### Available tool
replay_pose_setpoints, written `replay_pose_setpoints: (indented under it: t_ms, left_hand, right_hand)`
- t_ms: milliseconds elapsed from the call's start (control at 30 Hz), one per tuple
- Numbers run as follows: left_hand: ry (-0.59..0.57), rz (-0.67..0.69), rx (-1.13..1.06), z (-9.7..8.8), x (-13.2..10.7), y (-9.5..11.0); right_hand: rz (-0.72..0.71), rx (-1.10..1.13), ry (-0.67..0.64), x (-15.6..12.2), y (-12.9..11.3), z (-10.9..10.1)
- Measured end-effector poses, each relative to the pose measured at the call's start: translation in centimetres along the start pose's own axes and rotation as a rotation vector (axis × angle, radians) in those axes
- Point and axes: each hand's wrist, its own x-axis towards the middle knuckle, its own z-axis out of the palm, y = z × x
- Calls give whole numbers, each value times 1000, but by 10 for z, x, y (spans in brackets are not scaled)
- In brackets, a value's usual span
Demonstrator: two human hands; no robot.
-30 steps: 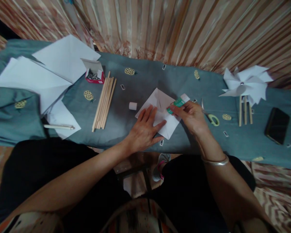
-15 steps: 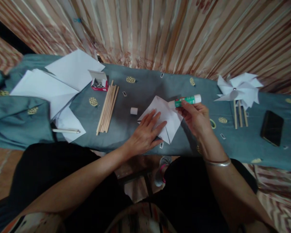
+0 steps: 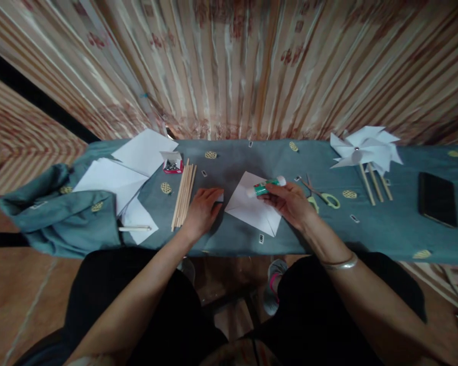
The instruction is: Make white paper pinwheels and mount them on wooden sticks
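My right hand [image 3: 293,202] grips a green and white glue stick [image 3: 265,187], holding it tilted over a folded sheet of white paper [image 3: 248,209]. The glue stick's uncapped end points left. My left hand [image 3: 203,211] is beside the paper's left corner, its fingers closed on the small white glue cap [image 3: 220,197]. Most of the cap is hidden by the fingers. Wooden sticks [image 3: 184,195] lie in a bundle just left of that hand. Scissors with light green handles [image 3: 330,200] rest open to the right of my right hand.
Paper pinwheels [image 3: 361,147] on sticks and a dark phone [image 3: 437,199] lie at the right. On the left are a small red box [image 3: 172,163] of metal pieces, white sheets [image 3: 109,180] and a white pen [image 3: 135,228]. A curtain [image 3: 229,76] hangs behind the table.
My left hand has left the paper, moved left and closed on the cap. My right hand has pulled the glue stick up off the paper's edge. The view has shifted, showing the scissors.
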Motion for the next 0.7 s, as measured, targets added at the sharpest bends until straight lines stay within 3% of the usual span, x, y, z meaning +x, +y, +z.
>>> replay_pose_setpoints:
  t_ms: [100, 333, 700]
  left_hand:
    - [31, -74, -133, -2, -1, 5]
    - [75, -344, -780, -4, -4, 24]
    - [87, -392, -900, -2, -3, 31]
  right_hand:
    - [59, 77, -77, -1, 2, 7]
    - [132, 114, -159, -2, 10, 14]
    - [135, 58, -107, 0, 15, 11]
